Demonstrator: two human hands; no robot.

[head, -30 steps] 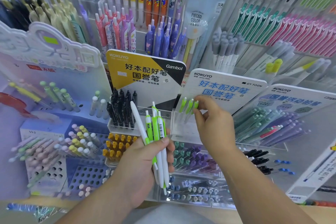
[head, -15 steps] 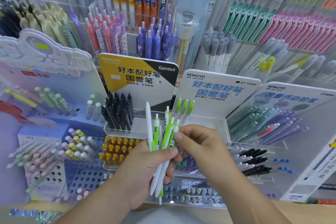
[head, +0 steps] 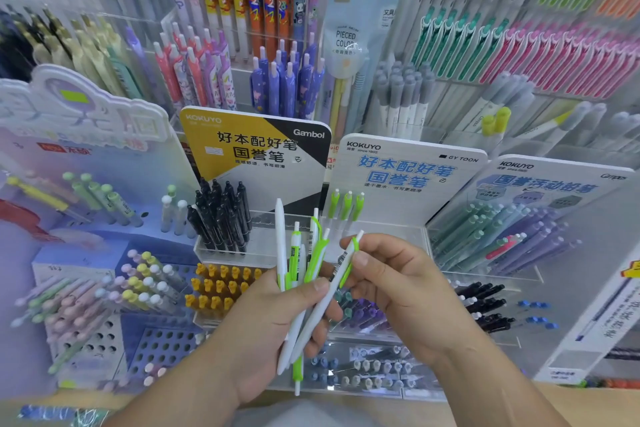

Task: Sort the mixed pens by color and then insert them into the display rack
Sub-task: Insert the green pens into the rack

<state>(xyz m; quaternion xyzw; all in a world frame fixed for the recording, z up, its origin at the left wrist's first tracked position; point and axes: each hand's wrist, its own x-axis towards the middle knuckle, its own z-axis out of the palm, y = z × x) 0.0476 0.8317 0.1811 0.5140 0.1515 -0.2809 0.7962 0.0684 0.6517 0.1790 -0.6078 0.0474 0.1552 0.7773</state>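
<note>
Facing display rack (head: 398,218) over wooden counter (head: 595,407) | left hand (head: 270,333) grips pens (head: 281,250) | right hand (head: 401,284) pinches one pen (head: 341,263)

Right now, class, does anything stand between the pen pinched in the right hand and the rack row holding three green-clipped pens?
Nothing visible does. The pen in the right hand sits just below the three green-clipped pens; the left hand holds its bundle off to the side.

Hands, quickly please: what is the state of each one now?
Left hand: closed round a bunch of pens.
Right hand: closed, pinching the upper end of one pen.
</note>
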